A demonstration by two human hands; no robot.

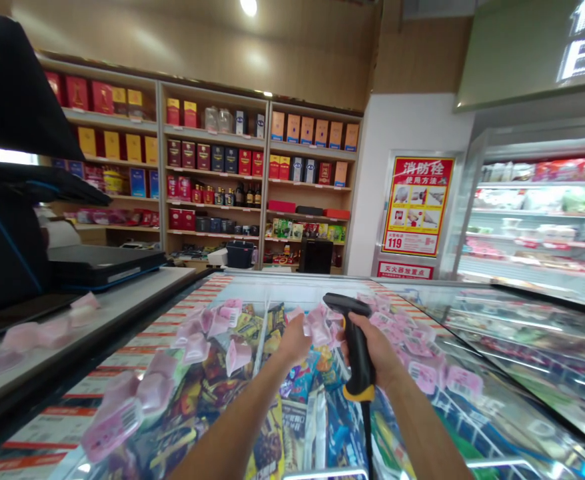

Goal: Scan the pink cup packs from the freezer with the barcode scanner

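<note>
My right hand (377, 350) is wrapped round the handle of a black and yellow barcode scanner (357, 350), whose head points left and whose cable hangs down. Just left of it, my left hand (295, 339) is closed on a pink plastic cup (318, 327) below the scanner's head. Similar pink cups with barcode labels lie on the freezer's glass top (242, 285): a group on the left (192, 337), one nearer me (112, 427), and a large cluster on the right (417, 347). Bagged frozen goods (297, 427) show through the glass.
A black till with a scale (102, 263) stands on the counter at left, with more pink cups (47, 333) beside it. Shelves of boxed goods (212, 160) line the back wall. A red fire-hydrant poster (417, 205) and a lit open fridge (542, 213) are at right.
</note>
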